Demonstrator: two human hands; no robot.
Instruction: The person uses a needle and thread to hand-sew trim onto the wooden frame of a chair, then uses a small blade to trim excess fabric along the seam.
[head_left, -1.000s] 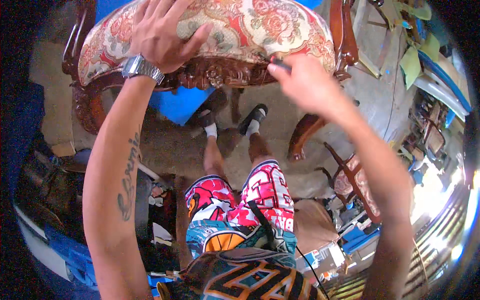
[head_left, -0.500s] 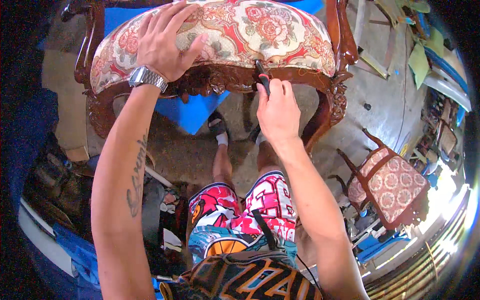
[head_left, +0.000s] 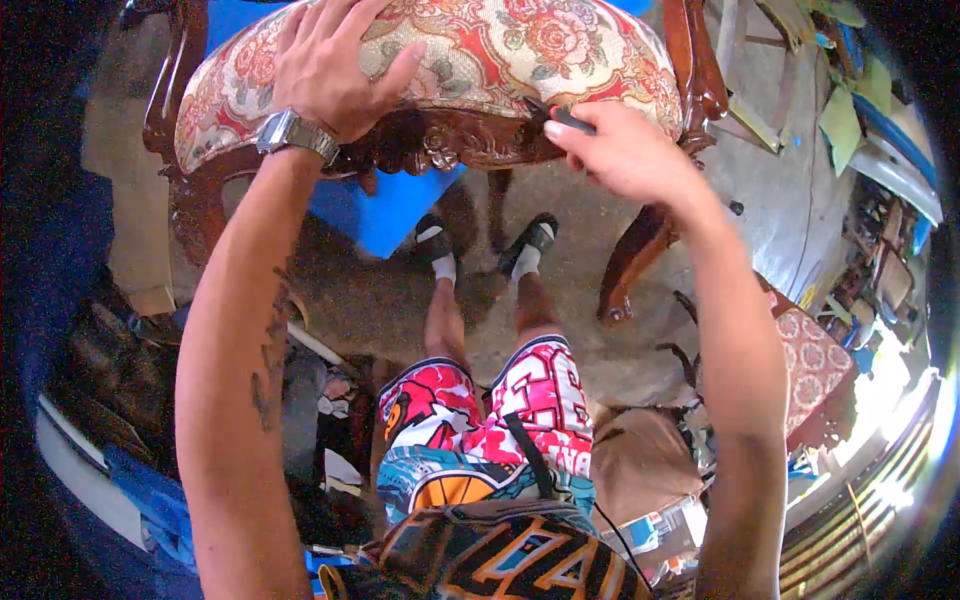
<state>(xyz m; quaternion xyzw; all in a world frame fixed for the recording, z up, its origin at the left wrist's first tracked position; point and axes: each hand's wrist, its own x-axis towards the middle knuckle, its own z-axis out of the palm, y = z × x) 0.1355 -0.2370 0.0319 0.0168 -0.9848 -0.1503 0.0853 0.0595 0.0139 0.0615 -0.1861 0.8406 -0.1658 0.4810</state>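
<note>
1. A chair's seat [head_left: 440,75] fills the top of the view, straight ahead of the person: plump, wrapped in cream cloth with red flowers, and set in a dark, glossy wooden frame [head_left: 470,140] with a carved front rail.
2. The left hand [head_left: 340,80] lies flat on the left part of the seat, fingers spread, gripping nothing. A metal watch [head_left: 295,138] circles that wrist.
3. The right hand [head_left: 630,145] is closed around the handle of a small black-and-red tool [head_left: 572,121]. Its dark tip points left, at the line where cloth meets wood; whether it touches, I cannot tell. Its exact kind is also unclear.
4. The seat looks soft and springy, likely to give under a palm; its woven cloth should offer good friction but could snag or tear at a sharp point.
5. The frame looks stiff, probably heavy, and slick where varnished; the carving might chip. For moving the chair, the plain parts of the frame seem the best hold; for the light-looking tool, its handle.
6. Below are the person's feet, in dark sandals, and a blue sheet [head_left: 385,215]. Another chair [head_left: 815,365], with patterned cloth, is at right, partly behind the right forearm.
</note>
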